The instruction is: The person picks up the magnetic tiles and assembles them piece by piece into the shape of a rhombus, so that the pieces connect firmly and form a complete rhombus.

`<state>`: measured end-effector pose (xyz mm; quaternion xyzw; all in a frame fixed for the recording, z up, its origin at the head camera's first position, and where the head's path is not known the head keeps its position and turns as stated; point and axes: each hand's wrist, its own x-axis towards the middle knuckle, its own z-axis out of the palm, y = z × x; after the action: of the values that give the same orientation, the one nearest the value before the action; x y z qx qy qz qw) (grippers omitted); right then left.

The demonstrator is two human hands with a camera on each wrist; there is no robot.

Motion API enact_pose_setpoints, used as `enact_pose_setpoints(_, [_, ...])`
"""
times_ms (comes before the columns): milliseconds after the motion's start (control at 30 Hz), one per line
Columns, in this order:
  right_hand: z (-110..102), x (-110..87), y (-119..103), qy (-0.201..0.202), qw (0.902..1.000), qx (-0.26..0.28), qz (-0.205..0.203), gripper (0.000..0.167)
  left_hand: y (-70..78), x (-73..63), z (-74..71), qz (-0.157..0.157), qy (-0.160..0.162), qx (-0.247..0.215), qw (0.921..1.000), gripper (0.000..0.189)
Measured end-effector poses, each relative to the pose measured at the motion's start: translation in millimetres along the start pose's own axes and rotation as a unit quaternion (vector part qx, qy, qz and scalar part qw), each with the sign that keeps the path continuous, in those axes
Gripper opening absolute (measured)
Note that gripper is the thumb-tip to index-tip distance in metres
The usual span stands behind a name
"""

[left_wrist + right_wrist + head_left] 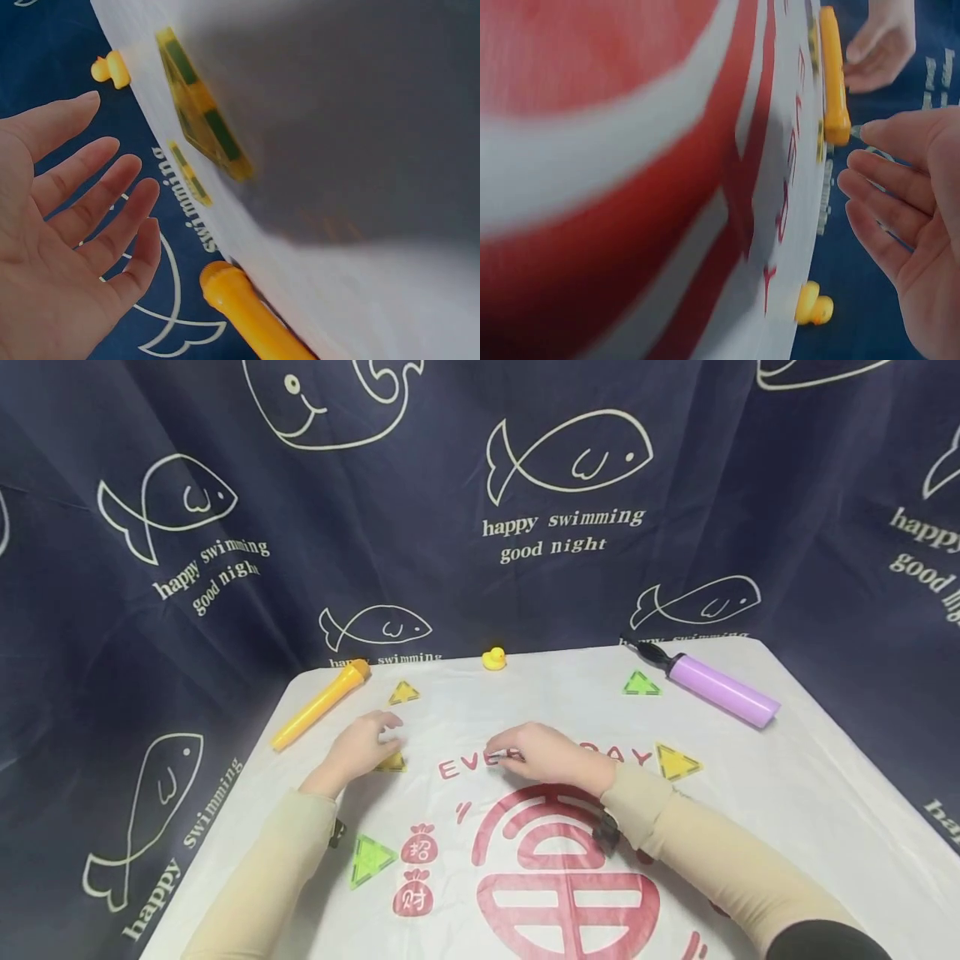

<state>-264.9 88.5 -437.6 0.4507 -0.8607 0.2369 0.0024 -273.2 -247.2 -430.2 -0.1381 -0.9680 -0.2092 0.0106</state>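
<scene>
My left hand (362,746) hovers over a yellow triangular tile (392,762), which it partly hides in the head view. Its fingers are spread and relaxed, with nothing held, as the left wrist view of the hand (82,210) shows. Another yellow triangular tile (404,692) lies just beyond it. My right hand (543,753) is above the printed letters at mid-table, fingers loosely bent and holding nothing; the right wrist view shows the same hand (907,195) with its palm bare. A green triangular tile (372,859) lies near the left forearm.
An orange microphone-shaped toy (322,704) lies along the left edge. A yellow rubber duck (494,658) stands at the back edge. To the right are a green triangular tile (642,683), a yellow triangular tile (678,762) and a purple hand pump (722,690). A dark curtain (450,527) hangs behind.
</scene>
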Motion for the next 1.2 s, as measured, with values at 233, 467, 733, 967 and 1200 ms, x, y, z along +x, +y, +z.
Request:
enact_pose_setpoints(233, [14.2, 7.8, -28.6, -0.042, 0.9975, -0.023, -0.052, 0.025, -9.9, 1.3, -0.6, -0.026, -0.03, -0.014, 0.9991, 0.038])
enact_pose_setpoints(467, [30.0, 16.1, -58.6, -0.085, 0.9925, -0.019, -0.087, 0.033, -12.4, -0.2, -0.5, -0.056, -0.063, -0.021, 0.9962, 0.053])
enact_pose_setpoints(733, [49.7, 28.3, -88.0, -0.134, 0.9787, -0.059, -0.144, 0.043, -14.8, -2.4, 2.4, -0.068, -0.072, -0.023, 0.9948, 0.056])
enact_pose_setpoints(967, [65.5, 32.7, -110.4, -0.159, 0.9661, -0.084, -0.186, 0.053, -11.9, -3.9, 3.0, -0.065, -0.073, -0.021, 0.995, 0.06])
enact_pose_setpoints(1200, [77.7, 37.1, -126.2, -0.177, 0.9501, -0.132, -0.22, 0.06, -11.1, -4.4, 2.4, -0.055, -0.079, -0.024, 0.9951, 0.064])
